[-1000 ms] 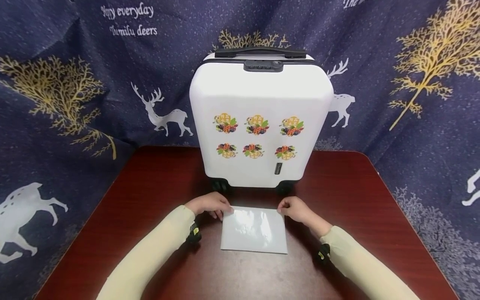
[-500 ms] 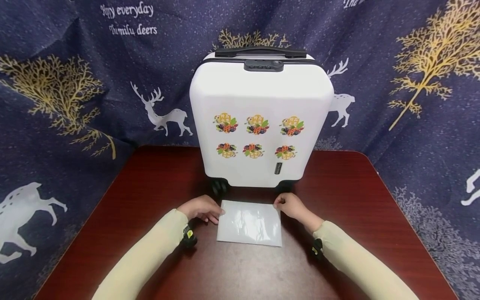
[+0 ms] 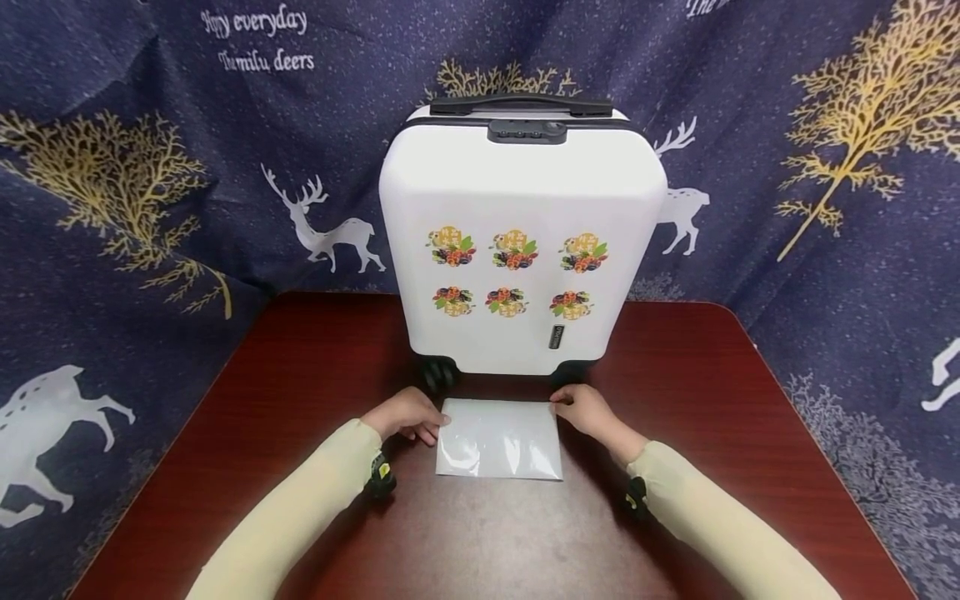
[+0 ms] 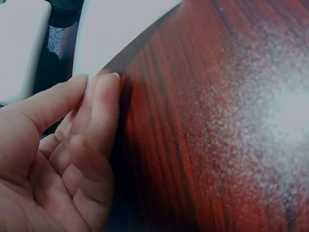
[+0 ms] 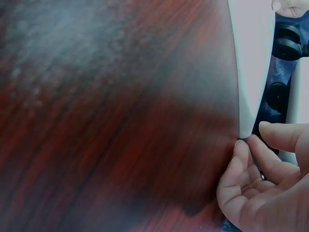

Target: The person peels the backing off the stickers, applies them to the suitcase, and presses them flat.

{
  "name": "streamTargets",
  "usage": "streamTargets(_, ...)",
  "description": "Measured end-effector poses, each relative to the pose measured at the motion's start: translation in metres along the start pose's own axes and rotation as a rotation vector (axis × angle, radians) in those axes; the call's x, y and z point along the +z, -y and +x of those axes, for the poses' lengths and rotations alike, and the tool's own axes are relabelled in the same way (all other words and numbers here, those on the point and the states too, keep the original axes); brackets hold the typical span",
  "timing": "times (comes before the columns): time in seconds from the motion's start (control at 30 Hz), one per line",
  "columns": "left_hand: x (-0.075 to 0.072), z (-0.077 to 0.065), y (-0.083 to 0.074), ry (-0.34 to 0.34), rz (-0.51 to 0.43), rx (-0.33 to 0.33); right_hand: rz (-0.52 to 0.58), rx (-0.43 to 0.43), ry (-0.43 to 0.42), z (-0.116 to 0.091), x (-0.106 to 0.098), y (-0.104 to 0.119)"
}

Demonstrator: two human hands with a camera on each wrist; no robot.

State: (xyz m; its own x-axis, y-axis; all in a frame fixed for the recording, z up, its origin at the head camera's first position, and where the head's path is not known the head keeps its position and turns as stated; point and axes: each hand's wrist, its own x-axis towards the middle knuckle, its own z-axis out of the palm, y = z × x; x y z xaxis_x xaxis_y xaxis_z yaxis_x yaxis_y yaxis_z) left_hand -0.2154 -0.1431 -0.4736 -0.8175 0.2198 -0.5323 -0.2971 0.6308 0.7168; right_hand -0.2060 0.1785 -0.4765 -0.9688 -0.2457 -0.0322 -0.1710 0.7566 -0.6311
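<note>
A glossy, thin white sheet [image 3: 498, 446] is held in front of the suitcase, light glinting off its lower half. My left hand [image 3: 405, 414] pinches its left edge near the upper corner; thumb and fingertips meet on the sheet [image 4: 111, 29] in the left wrist view. At the upper right corner, my right hand [image 3: 592, 415] grips with its fingertips. The right wrist view shows the sheet [image 5: 253, 58] ending at the fingers of the right hand [image 5: 270, 183], the thumb tip beside that corner. Beyond stands a white suitcase [image 3: 525, 179] bearing two rows of fruit stickers [image 3: 515, 250].
The suitcase stands on a reddish-brown wooden table [image 3: 315, 358], its black wheels [image 3: 438, 372] just beyond the sheet. A dark blue cloth [image 3: 337, 125] with deer and trees hangs behind the table.
Both hands have moved the sheet slightly left and towards the suitcase. Its lower edge appears higher in the head view, and the glints on it have shifted. The suitcase has stayed still.
</note>
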Motion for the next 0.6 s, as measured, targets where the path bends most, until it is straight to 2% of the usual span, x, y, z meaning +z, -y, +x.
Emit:
streamTargets(0.33,0.000,-0.003,-0.005,-0.045,0.096,0.005,0.006,0.023,0.011,-0.005,-0.006,-0.004)
streamTargets(0.6,-0.001,-0.010,-0.002,-0.095,0.167,0.046,0.018,0.034,0.051,-0.016,-0.025,-0.010)
